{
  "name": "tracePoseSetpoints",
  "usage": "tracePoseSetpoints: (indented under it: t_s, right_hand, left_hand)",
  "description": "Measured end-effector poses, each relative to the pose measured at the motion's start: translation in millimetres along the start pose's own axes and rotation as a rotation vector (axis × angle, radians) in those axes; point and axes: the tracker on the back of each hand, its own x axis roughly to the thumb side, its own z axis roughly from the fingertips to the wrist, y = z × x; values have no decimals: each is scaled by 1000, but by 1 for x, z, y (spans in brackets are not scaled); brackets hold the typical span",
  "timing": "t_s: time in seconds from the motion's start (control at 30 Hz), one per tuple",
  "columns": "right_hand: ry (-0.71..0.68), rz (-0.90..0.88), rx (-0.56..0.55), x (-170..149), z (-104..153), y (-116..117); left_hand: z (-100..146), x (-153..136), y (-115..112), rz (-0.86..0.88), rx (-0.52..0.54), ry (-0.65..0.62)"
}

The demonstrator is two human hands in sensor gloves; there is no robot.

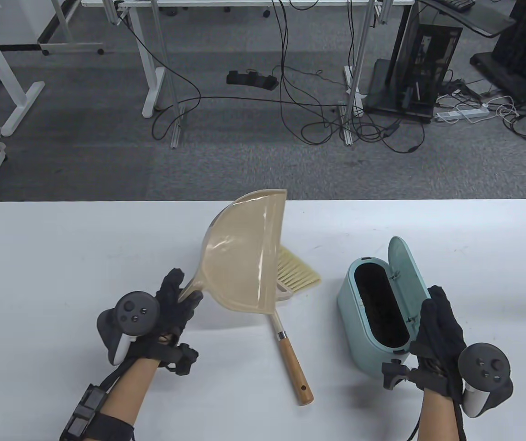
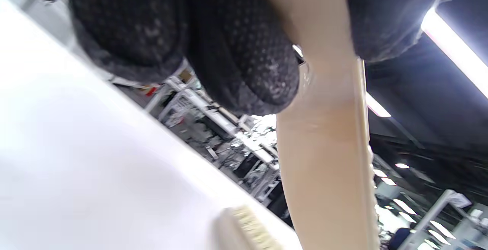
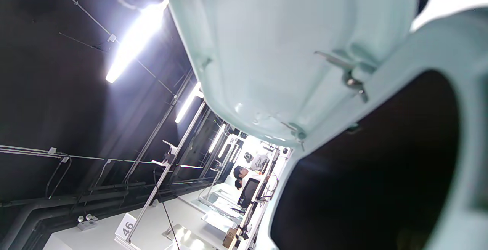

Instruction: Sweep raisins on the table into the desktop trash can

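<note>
My left hand grips the handle of a beige dustpan and holds it raised and tilted above the table; the pan also shows in the left wrist view. A brush with a wooden handle and pale bristles lies on the table under the pan. The mint-green desktop trash can stands at the right with its lid open and a dark inside. My right hand rests on the can's right side by the lid hinge. No raisins show.
The white table reaches across the view, with its far edge just behind the dustpan. Beyond it are grey floor, desk legs and cables.
</note>
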Motion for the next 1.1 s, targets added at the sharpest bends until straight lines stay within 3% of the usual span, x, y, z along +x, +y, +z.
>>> tracePoseSetpoints:
  t_s: [0.2, 0.43, 0.93, 1.1]
  right_hand:
    - [2, -2, 0, 0, 0, 0]
    - [1, 3, -2, 0, 0, 0]
    - [36, -71, 16, -1, 0, 0]
    - [-2, -90, 38, -2, -2, -7]
  left_hand:
    - [19, -66, 2, 49, -89, 199]
    - [27, -102, -1, 44, -200, 376]
    - [26, -120, -8, 54, -256, 423]
    - [36, -107, 5, -25, -155, 231]
